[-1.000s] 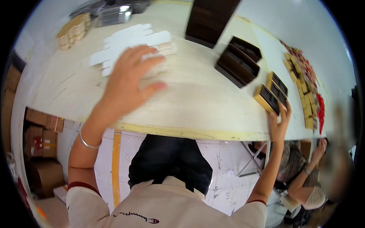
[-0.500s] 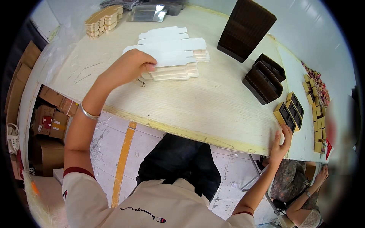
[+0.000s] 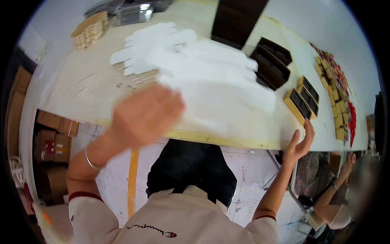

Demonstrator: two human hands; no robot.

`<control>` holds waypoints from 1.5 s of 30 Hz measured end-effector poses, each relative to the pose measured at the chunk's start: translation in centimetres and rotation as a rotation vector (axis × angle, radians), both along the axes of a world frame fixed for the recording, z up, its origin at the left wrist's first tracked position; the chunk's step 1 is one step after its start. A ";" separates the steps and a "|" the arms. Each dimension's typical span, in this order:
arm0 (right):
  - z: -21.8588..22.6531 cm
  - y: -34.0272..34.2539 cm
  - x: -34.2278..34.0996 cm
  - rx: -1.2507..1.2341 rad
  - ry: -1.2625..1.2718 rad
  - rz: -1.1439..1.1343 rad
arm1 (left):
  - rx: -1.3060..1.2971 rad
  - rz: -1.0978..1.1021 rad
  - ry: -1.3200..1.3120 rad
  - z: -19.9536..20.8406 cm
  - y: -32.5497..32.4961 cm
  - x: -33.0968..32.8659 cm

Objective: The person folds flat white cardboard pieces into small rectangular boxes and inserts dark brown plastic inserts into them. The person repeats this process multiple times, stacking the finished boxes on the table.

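An unfolded white carton blank [image 3: 215,75], smeared by motion, is off the stack and over the middle of the table. My left hand [image 3: 148,114] is at its near left corner and appears closed on it, though blur hides the fingertips. Behind lies the stack of white carton blanks [image 3: 148,44]. At the table's front edge my right hand [image 3: 300,142] is open and holds nothing, thumb and fingers apart. Its fingertips are close to the nearest of three small gold boxes with dark trays inside [image 3: 298,105].
Dark brown trays [image 3: 271,63] stand right of centre, near a tall dark stack [image 3: 235,22]. Pale cut pieces [image 3: 90,30] are piled at the far left, beside clear plastic sheets [image 3: 134,15]. Rows of gold boxes [image 3: 339,107] line the right; another person's arm [image 3: 335,189] is beyond.
My left hand has come toward me and to the right, and the top white carton blank has left the stack, moving right. My right hand stays near the gold boxes. The view has shifted slightly.
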State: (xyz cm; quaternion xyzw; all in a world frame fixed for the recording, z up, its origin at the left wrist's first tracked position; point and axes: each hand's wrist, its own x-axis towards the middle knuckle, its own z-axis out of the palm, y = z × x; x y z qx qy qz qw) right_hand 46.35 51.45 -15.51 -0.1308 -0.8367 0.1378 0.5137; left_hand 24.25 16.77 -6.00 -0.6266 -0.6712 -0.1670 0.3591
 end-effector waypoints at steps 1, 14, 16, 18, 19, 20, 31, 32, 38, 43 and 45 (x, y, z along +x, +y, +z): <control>0.1 -1.4 0.1 0.071 0.050 0.006 | -0.035 -0.046 -0.069 -1.1 0.7 2.3; 0.0 -12.4 -1.4 0.118 -0.115 0.350 | -0.314 0.042 -0.903 -6.0 5.9 4.6; 0.2 -13.0 -2.0 0.302 -0.319 0.319 | -0.223 0.016 -0.600 -5.9 6.2 4.5; -0.3 -12.8 -2.9 0.304 -0.462 0.313 | -0.185 0.016 -0.636 -6.5 6.4 4.6; -0.5 -12.6 -3.0 0.299 -0.443 0.341 | -0.164 0.018 -0.653 -6.8 6.4 4.7; -0.8 -12.4 -3.0 0.295 -0.425 0.369 | -0.205 -0.037 -0.633 -7.0 6.3 4.8; 3.0 -11.7 -6.1 0.024 -0.745 0.404 | -0.365 0.000 -0.705 -6.8 7.6 2.8; 3.1 -11.5 -6.7 -0.041 -0.740 0.424 | -0.395 0.001 -0.722 -6.8 7.9 2.4; 3.4 -12.6 -6.9 -0.430 -0.641 0.470 | -0.146 0.108 -0.563 -5.8 7.5 3.9; 2.8 -16.9 -5.3 -1.071 -0.390 0.898 | -0.290 0.181 -1.007 -5.4 5.5 3.1; 3.5 -14.3 -4.4 -0.735 -0.506 0.904 | -0.292 0.127 -1.101 -5.3 5.1 1.8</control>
